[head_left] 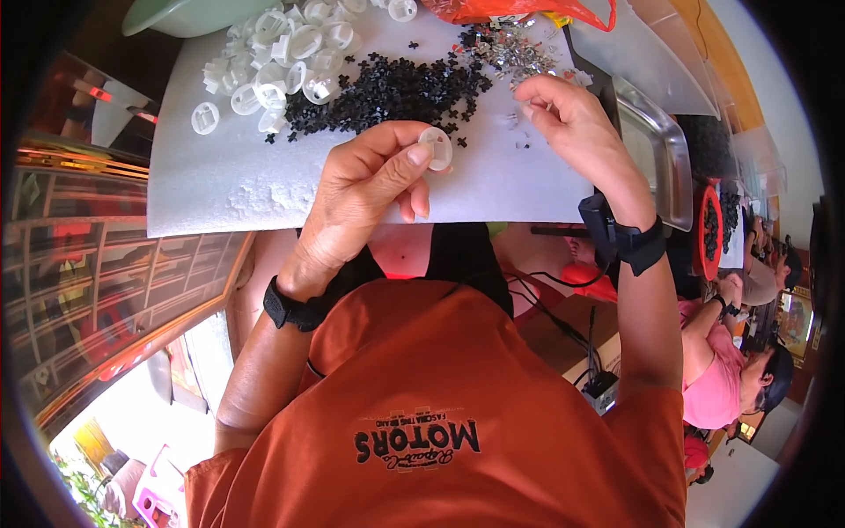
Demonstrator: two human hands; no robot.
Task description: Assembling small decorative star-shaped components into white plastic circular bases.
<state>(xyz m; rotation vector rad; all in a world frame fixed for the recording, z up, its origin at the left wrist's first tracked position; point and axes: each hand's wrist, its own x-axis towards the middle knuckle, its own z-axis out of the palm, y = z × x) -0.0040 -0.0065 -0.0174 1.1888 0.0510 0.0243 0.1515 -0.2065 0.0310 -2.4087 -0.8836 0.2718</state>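
One white disc (442,153) in left fingers (396,135); orange shirt (422,343), black lettering (417,439).

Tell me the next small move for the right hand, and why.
I'd have the right hand pinch one metal bit from the pile, if it has none: its fingertips sit by the pile's near edge, and the left hand holds a white disc. Whether the right grip has a bit is too small to tell.
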